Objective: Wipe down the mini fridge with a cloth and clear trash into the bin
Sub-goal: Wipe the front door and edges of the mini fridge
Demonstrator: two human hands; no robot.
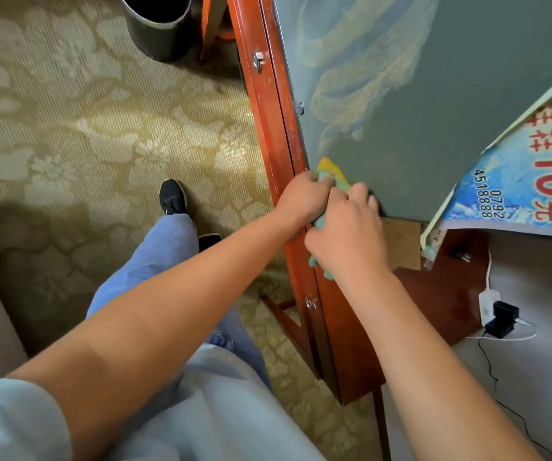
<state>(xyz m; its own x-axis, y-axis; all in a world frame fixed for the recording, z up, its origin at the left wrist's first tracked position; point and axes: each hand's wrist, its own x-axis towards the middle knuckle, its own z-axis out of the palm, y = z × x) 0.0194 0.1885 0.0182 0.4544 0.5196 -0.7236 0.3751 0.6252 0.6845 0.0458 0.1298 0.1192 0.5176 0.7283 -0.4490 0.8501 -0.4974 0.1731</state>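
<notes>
Green and yellow soft cloth (329, 176) sits bunched between both hands at the near left corner of the dusty grey fridge top (434, 111). Left hand (301, 196) and right hand (347, 234) both curl around it. Right of them, a blue paper poster (517, 181) reads "10" and "0792 4518888". Far left stands a black round bin (158, 24).

Two hands show, the left hand (302, 194) and the right hand (347, 234), with one cloth (331, 171) between them. One dark bin (158, 24) stands on the carpet. One printed poster (527, 191) lies on one grey-green fridge top (434, 111). Two black shoes (172, 197) are visible. One white adapter (487, 302) and one black plug (502, 319) sit together.
</notes>
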